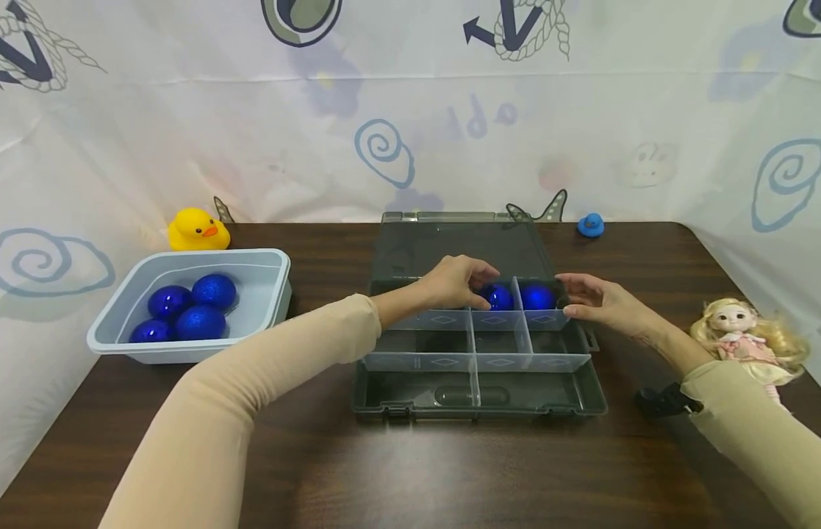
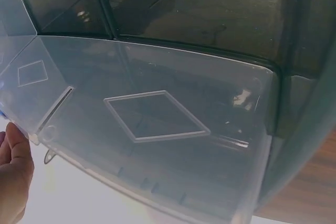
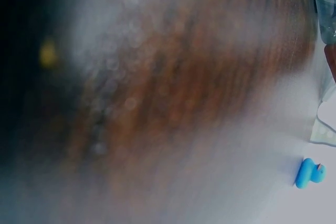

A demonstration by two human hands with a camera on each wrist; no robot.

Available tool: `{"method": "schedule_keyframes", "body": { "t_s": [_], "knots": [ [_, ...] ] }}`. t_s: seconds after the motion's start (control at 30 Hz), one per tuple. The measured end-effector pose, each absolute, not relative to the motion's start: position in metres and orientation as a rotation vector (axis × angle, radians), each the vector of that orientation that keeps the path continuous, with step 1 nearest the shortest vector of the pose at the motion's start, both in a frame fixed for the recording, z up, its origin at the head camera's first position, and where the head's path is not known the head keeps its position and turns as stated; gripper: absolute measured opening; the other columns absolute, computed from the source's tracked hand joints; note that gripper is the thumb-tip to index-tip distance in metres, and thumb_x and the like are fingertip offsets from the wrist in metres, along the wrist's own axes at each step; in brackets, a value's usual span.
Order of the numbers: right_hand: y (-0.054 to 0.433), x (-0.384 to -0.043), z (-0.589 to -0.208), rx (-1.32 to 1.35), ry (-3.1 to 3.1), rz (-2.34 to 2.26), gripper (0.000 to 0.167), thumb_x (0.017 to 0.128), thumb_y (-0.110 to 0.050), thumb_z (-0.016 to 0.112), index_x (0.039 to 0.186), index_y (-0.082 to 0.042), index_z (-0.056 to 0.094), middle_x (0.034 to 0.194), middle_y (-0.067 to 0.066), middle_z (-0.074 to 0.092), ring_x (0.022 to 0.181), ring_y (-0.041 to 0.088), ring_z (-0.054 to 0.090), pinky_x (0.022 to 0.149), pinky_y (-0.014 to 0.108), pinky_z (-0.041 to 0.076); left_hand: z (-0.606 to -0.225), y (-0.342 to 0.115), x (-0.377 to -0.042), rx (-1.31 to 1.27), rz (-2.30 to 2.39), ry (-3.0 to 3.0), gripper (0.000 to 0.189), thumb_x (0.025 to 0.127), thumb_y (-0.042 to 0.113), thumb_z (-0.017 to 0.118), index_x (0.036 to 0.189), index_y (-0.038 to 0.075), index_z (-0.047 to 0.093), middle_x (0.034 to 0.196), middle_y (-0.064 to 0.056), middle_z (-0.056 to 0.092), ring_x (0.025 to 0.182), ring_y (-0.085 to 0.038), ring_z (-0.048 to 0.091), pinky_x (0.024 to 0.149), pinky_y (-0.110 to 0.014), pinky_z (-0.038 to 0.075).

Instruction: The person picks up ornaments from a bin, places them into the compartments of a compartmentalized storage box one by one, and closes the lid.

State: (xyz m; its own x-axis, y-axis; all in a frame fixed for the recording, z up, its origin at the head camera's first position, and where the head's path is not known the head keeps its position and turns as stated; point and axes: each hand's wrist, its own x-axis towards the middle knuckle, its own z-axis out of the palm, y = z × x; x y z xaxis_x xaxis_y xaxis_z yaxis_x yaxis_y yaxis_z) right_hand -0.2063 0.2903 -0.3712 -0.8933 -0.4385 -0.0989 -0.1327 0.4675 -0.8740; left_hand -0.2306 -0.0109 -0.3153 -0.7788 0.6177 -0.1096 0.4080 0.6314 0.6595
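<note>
A smoky clear divider box (image 1: 536, 400) lies with its lid (image 1: 453, 246) folded back. In the back row, a shiny blue ball (image 1: 499, 297) sits in the middle compartment and another blue ball (image 1: 537, 297) in the right one. My left hand (image 1: 456, 283) pinches the middle ball, thumb in front and fingers behind. The left wrist view shows a divider wall (image 2: 157, 116) and part of that hand (image 2: 16, 177). At the box's right side my right hand (image 1: 605, 301) rests thumb and fingers against the edge. A fingertip (image 3: 331, 59) shows beside the box in the blurred right wrist view.
A pale blue tub (image 1: 261, 294) with several blue balls stands left, before a yellow duck (image 1: 197, 229). A small blue duck (image 1: 591, 225) sits at the back. A doll (image 1: 741, 338) and a black object (image 1: 668, 400) lie near my right forearm.
</note>
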Motion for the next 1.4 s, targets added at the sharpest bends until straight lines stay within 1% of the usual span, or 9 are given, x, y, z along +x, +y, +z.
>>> {"method": "schedule_keyframes", "body": {
  "t_s": [0.17,0.47,0.7,0.9,0.97,1.03,1.17,1.27,1.4],
  "knots": [
    [0.289,-0.205,-0.372,-0.478,2.4,-1.389,0.06,0.094,-0.014,0.058,0.144,-0.001,0.028,0.147,0.026,0.029,0.132,0.047,0.032,0.093,0.015,0.044,-0.315,-0.014,-0.23,0.802,0.932,2.494,0.054,0.081,0.014,0.075,0.131,0.008,0.054,0.129,-0.009,0.059,0.115,-0.019,0.059,0.093,-0.025,0.048],
    [0.29,-0.206,-0.372,-0.501,2.39,-1.426,0.06,0.094,-0.011,0.057,0.144,0.001,0.027,0.146,0.027,0.031,0.131,0.047,0.032,0.087,0.009,0.044,-0.281,-0.046,-0.212,0.783,1.191,2.314,0.048,0.085,0.013,0.07,0.13,0.006,0.054,0.127,-0.011,0.06,0.112,-0.02,0.06,0.089,-0.023,0.05],
    [0.291,-0.206,-0.374,-0.495,2.404,-1.398,0.061,0.095,-0.016,0.056,0.145,0.0,0.025,0.149,0.026,0.025,0.132,0.047,0.03,0.088,0.006,0.041,-0.262,-0.119,-0.188,0.678,1.432,2.238,0.041,0.087,0.011,0.068,0.125,0.004,0.057,0.12,-0.01,0.062,0.107,-0.019,0.061,0.088,-0.03,0.052],
    [0.29,-0.207,-0.376,-0.512,2.409,-1.397,0.061,0.095,-0.015,0.057,0.145,0.001,0.026,0.148,0.026,0.027,0.132,0.046,0.03,0.088,0.006,0.041,-0.267,-0.213,-0.181,0.408,1.443,2.434,0.045,0.09,0.021,0.065,0.13,0.004,0.052,0.126,-0.013,0.058,0.103,-0.011,0.06,0.086,-0.019,0.049],
    [0.29,-0.207,-0.375,-0.514,2.412,-1.397,0.061,0.095,-0.015,0.057,0.145,0.001,0.026,0.148,0.026,0.028,0.132,0.046,0.03,0.088,0.006,0.041,-0.269,-0.244,-0.181,0.295,1.455,2.465,0.047,0.091,0.023,0.064,0.131,0.003,0.05,0.123,-0.008,0.06,0.103,-0.009,0.059,0.086,-0.016,0.048],
    [0.29,-0.207,-0.374,-0.511,2.415,-1.397,0.061,0.095,-0.015,0.057,0.145,0.001,0.026,0.147,0.026,0.028,0.131,0.045,0.03,0.089,0.006,0.04,-0.272,-0.272,-0.182,0.203,1.472,2.492,0.045,0.091,0.023,0.063,0.13,0.005,0.05,0.115,0.004,0.063,0.101,-0.005,0.058,0.084,-0.012,0.047],
    [0.289,-0.208,-0.374,-0.496,2.403,-1.396,0.062,0.095,-0.016,0.057,0.145,0.001,0.025,0.148,0.027,0.027,0.132,0.046,0.029,0.088,0.005,0.04,-0.285,-0.316,-0.185,0.06,1.545,2.539,0.031,0.09,0.024,0.064,0.12,0.016,0.06,0.098,0.022,0.063,0.093,0.003,0.058,0.079,-0.008,0.046],
    [0.289,-0.208,-0.374,-0.483,2.394,-1.402,0.063,0.094,-0.016,0.058,0.145,0.001,0.025,0.148,0.027,0.026,0.132,0.047,0.029,0.087,0.006,0.041,-0.295,-0.337,-0.186,-0.005,1.573,2.587,0.023,0.09,0.025,0.064,0.113,0.025,0.063,0.094,0.026,0.063,0.09,0.008,0.057,0.078,-0.005,0.044],
    [0.289,-0.206,-0.373,-0.478,2.398,-1.405,0.062,0.095,-0.015,0.057,0.145,0.001,0.025,0.148,0.027,0.027,0.132,0.047,0.03,0.087,0.006,0.041,-0.306,-0.354,-0.188,-0.067,1.547,2.654,0.031,0.089,0.029,0.064,0.119,0.019,0.059,0.092,0.031,0.06,0.088,0.012,0.055,0.079,-0.004,0.041]
  ]
}}
